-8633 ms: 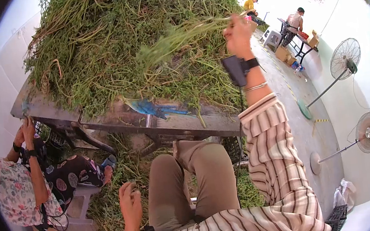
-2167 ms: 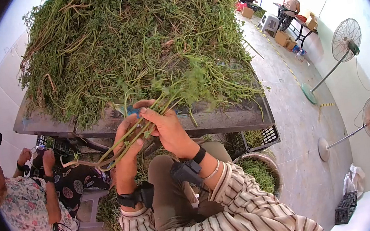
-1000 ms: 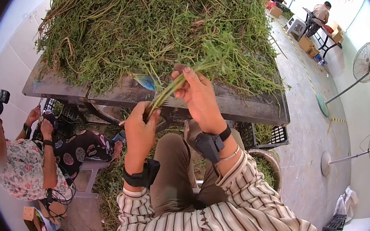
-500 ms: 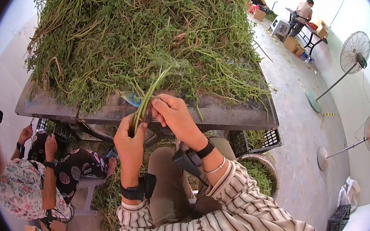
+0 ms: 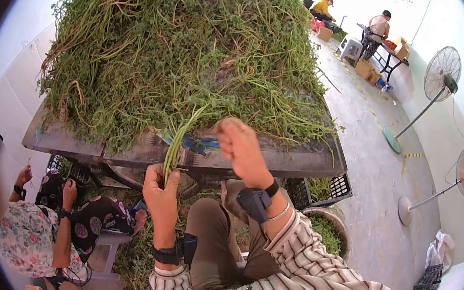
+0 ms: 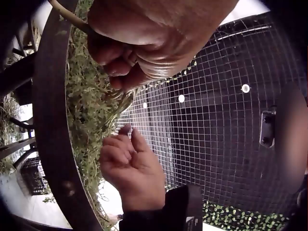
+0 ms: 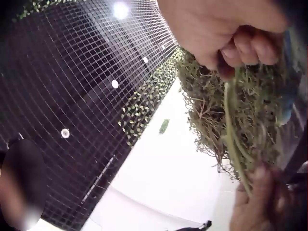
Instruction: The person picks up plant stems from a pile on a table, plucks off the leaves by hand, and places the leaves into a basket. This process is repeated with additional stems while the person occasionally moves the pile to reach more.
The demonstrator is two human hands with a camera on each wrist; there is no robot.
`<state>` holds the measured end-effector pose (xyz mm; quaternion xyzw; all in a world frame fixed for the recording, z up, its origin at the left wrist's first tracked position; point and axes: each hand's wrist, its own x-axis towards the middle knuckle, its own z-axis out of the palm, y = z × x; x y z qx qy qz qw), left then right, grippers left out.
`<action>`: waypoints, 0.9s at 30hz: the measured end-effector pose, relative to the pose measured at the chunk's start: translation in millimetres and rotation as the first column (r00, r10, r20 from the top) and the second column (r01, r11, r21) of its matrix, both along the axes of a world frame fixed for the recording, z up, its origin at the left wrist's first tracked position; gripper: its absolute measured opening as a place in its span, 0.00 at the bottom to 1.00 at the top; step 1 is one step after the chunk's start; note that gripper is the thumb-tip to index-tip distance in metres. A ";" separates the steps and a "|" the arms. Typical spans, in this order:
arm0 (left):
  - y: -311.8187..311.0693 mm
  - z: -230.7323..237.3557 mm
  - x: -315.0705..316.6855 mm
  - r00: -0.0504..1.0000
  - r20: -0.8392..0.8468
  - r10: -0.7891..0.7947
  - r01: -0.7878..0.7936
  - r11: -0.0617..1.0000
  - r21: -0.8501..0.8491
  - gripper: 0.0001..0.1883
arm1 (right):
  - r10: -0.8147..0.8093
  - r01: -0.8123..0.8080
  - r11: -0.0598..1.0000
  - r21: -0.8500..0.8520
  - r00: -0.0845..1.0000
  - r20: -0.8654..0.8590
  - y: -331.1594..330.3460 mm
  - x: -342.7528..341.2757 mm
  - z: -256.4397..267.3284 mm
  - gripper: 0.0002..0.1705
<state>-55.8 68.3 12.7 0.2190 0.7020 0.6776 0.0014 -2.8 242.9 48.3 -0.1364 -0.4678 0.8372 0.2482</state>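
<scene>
My left hand (image 5: 160, 196) grips a small bundle of green stems (image 5: 174, 151), thumb across them. Their bent upper ends lean right over the table edge in the head view. Close to the bundle's right, my right hand (image 5: 243, 158) is raised and blurred, fingers curled and thumb near the index finger. I cannot tell whether a small piece is pinched there. The left wrist view has the left hand (image 6: 149, 43) close up with a pale stem (image 6: 67, 13), and the right hand (image 6: 132, 168) beyond. In the right wrist view, stems (image 7: 231, 125) run up from the left hand (image 7: 260, 204).
A large heap of leafy greens (image 5: 176, 54) covers the dark table (image 5: 280, 162). Blue plastic (image 5: 203, 142) lies at its front edge. Below right stand a black crate (image 5: 340, 187) and a round tub (image 5: 340, 227) of greens. Another person (image 5: 37, 241) sits at left; two fans (image 5: 441, 72) stand right.
The right hand has come off the stems and moved right. The left hand keeps hold of the bundle, whose top has shifted slightly down and left.
</scene>
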 end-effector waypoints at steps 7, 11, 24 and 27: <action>6.4 8.6 2.6 0.998 0.060 -0.026 0.022 0.998 0.064 0.07 | 0.235 -0.301 0.870 0.391 0.950 0.208 -49.9 -10.2 -13.5 0.15; 0.8 8.7 4.0 0.991 0.118 -0.065 0.060 0.997 0.045 0.07 | 0.230 -0.292 0.856 0.427 0.954 0.192 -54.3 -13.0 -21.8 0.14; 4.8 3.7 7.6 0.997 -0.080 -0.008 -0.001 0.992 -0.122 0.06 | 0.040 -0.109 0.795 0.597 0.991 0.128 -58.9 -16.5 -30.6 0.14; 2.2 7.6 13.3 0.993 -0.115 0.036 -0.055 0.986 -0.160 0.07 | 0.007 -0.104 0.789 0.606 0.987 0.160 -61.1 -16.5 -31.1 0.13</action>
